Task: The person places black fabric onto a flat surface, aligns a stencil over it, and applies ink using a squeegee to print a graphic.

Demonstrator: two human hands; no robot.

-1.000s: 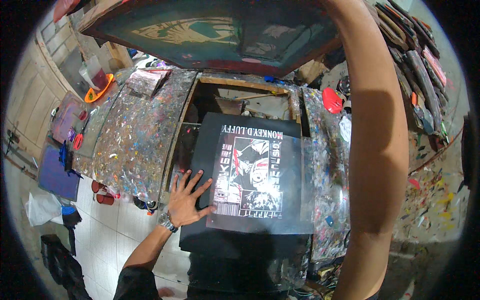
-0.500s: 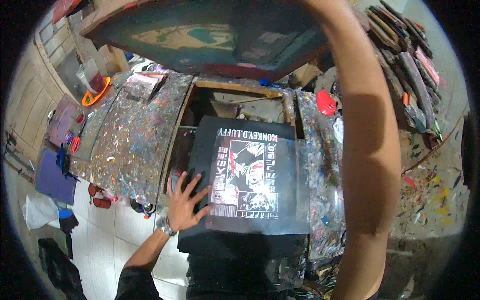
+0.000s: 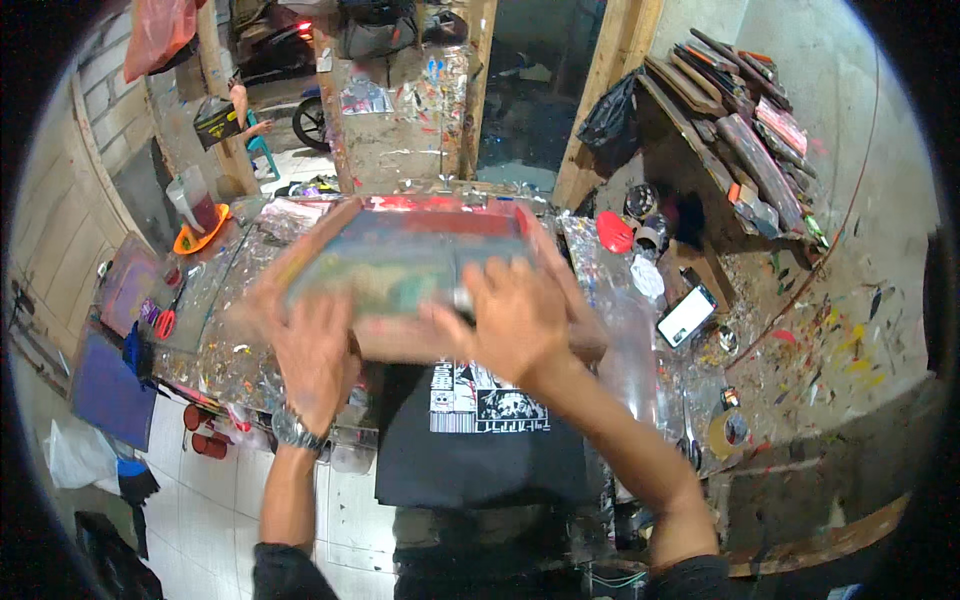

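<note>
A wooden screen printing frame (image 3: 390, 341) with red and green stains on its mesh tilts over the worktable, smeared by motion. My left hand (image 3: 318, 350), wearing a metal watch, is closed on its near rail at the left. Farther right, my right hand (image 3: 515, 320) is closed over the same rail, its fingers reaching above the mesh. Blur softens both sets of fingers. Below the frame lies a black T-shirt (image 3: 470, 470). The lower part of its white printed design (image 3: 490, 408) shows; the frame covers the rest.
Paint-spattered boards flank the frame. On the right are a phone (image 3: 687, 316), a red lid-like piece (image 3: 614, 232), and a clear sheet (image 3: 632, 350). Stacked screens (image 3: 740, 120) lean above them. An orange tray (image 3: 203, 232) with a jug stands far left. Another person's arm (image 3: 240, 105) shows beyond.
The raised screen frame has swung down over the shirt. My left hand has moved from the shirt onto the frame. The clear sheet has left the print and lies to the right.
</note>
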